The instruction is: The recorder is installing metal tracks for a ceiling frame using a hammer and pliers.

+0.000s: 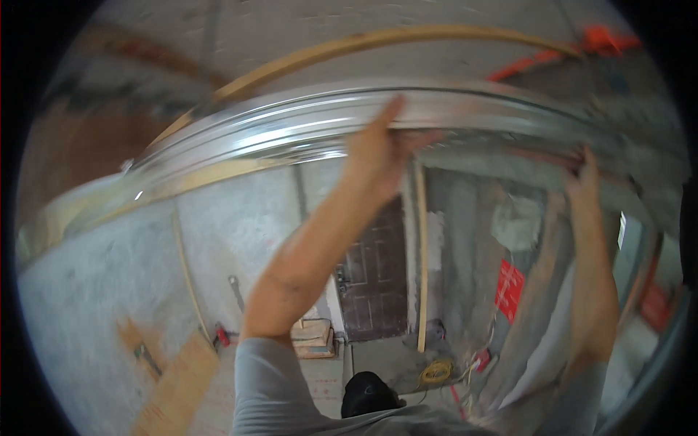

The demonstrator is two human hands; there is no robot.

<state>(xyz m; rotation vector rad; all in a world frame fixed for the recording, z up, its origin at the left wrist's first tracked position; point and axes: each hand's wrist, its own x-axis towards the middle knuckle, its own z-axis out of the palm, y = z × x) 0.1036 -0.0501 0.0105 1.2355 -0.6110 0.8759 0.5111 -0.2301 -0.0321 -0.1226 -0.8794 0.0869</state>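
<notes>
Left grip (376,151): raised to the metal (291,125), thumb laid up over its face, fingers spread away to the right along the lower edge. Thumb and fingers stand well apart; blur, so I cannot tell whether they close on the edge. Right grip (582,180): raised further along, fingertips up at the metal's underside; finger bend and contact unclear, open or closed cannot be told.

Metal: above both forearms, running across the person's front from left to right. Long, silvery, ribbed lengthwise; bright highlights on the left half, duller and smeared at right. Looks curved, though the lens bends edges. Surface smooth and reflective.

Just above it: a pale wood strip (436,33), then a rough grey slab (349,16). Orange-red piece (607,42) at upper right, blurred.

Beyond the arms: grey wall (240,211), mottled, plaster-like. Brown door (376,272), panelled. Upright wood post (422,291) beside it, slim and straight-grained in colour. Red sheet (509,289) on the right-hand side, flat. Stacked bags (313,338) low, near the door. Yellow coil (436,372) on the floor. Board (178,392) at lower left, tan.
</notes>
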